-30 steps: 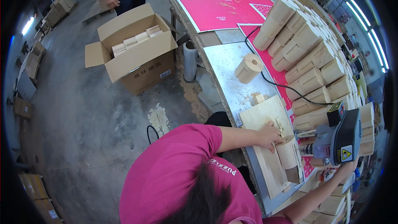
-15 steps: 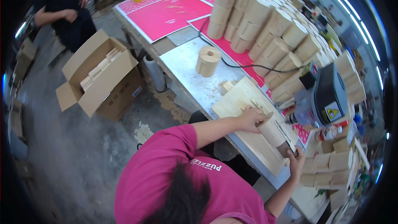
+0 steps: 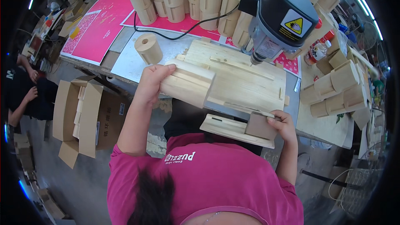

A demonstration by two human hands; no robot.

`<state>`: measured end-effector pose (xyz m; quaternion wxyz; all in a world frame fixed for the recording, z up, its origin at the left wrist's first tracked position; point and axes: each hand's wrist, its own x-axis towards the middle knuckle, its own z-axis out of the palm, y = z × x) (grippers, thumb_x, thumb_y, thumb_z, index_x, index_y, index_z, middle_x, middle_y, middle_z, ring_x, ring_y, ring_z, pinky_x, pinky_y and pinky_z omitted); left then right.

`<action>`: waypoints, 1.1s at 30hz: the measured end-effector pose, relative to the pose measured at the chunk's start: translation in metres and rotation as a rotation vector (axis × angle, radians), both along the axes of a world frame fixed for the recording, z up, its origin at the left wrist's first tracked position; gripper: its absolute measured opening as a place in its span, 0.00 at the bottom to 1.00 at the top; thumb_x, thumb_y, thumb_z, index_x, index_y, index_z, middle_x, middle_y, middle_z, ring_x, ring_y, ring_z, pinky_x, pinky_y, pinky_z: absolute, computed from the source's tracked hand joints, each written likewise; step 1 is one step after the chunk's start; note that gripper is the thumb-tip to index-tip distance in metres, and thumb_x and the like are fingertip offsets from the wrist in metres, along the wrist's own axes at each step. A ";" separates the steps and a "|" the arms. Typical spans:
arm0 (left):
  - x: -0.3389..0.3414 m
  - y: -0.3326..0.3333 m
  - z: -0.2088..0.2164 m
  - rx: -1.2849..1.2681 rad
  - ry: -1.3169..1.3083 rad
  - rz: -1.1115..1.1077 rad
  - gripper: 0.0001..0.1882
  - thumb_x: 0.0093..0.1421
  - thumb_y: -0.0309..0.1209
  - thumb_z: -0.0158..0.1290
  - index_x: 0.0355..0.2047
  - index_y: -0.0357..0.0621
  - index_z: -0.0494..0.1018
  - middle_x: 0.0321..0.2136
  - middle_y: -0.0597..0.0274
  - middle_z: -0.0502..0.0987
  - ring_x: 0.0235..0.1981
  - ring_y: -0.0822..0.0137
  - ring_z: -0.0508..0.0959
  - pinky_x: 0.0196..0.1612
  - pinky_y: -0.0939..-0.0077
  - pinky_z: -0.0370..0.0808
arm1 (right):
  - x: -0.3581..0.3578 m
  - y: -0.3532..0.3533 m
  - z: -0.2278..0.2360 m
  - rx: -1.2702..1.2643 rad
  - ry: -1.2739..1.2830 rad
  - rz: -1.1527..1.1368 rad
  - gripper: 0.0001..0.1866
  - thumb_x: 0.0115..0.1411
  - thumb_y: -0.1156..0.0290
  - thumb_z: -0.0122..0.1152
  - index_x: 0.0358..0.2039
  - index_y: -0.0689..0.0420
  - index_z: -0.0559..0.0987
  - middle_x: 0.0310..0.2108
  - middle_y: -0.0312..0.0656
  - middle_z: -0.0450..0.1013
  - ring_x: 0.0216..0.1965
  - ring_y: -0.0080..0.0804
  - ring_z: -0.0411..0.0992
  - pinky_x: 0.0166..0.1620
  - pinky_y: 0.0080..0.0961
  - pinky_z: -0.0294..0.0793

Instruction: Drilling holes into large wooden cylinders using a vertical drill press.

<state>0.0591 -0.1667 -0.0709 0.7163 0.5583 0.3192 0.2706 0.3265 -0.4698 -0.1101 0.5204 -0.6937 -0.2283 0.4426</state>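
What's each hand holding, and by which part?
Left hand: grooved wooden cylinder, by its left end. Right hand: slotted wooden holder, by its right end, at the brown panel.

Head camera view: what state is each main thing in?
Grooved wooden cylinder: held on its side by the left hand
Wooden holder: gripped at one end by the right hand, no cylinder in it
Standing wooden cylinder: upright on the metal sheet
Wooden board: lying flat
Drill press: cannot tell whether running
Black cable: slack, curved
Cardboard box: flaps open, wooden pieces inside
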 end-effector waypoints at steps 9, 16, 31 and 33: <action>0.015 -0.029 -0.009 0.073 0.164 0.057 0.16 0.52 0.38 0.56 0.19 0.35 0.74 0.16 0.62 0.74 0.16 0.78 0.70 0.21 0.83 0.64 | -0.026 -0.010 0.060 0.295 -0.561 -0.034 0.11 0.44 0.78 0.63 0.31 0.62 0.77 0.29 0.38 0.70 0.34 0.27 0.67 0.39 0.20 0.64; 0.037 -0.053 -0.016 -0.041 0.051 -0.013 0.17 0.53 0.39 0.57 0.19 0.36 0.73 0.14 0.67 0.71 0.14 0.80 0.65 0.18 0.85 0.59 | -0.015 -0.003 0.032 0.413 -0.443 -0.062 0.11 0.46 0.77 0.63 0.33 0.62 0.77 0.32 0.37 0.69 0.37 0.25 0.66 0.42 0.19 0.63; 0.084 -0.062 -0.085 1.109 0.267 -0.410 0.40 0.37 0.39 0.65 0.52 0.42 0.62 0.38 0.56 0.70 0.44 0.57 0.69 0.51 0.60 0.57 | 0.026 0.028 -0.029 0.211 -1.038 -0.132 0.16 0.42 0.77 0.66 0.33 0.60 0.73 0.30 0.42 0.68 0.33 0.36 0.67 0.38 0.24 0.65; 0.092 -0.065 -0.096 1.155 0.267 -0.339 0.42 0.37 0.40 0.64 0.53 0.42 0.61 0.38 0.57 0.70 0.45 0.58 0.67 0.51 0.58 0.54 | 0.028 0.033 -0.032 0.208 -1.149 -0.136 0.17 0.41 0.77 0.67 0.33 0.60 0.72 0.30 0.43 0.68 0.33 0.38 0.67 0.37 0.26 0.65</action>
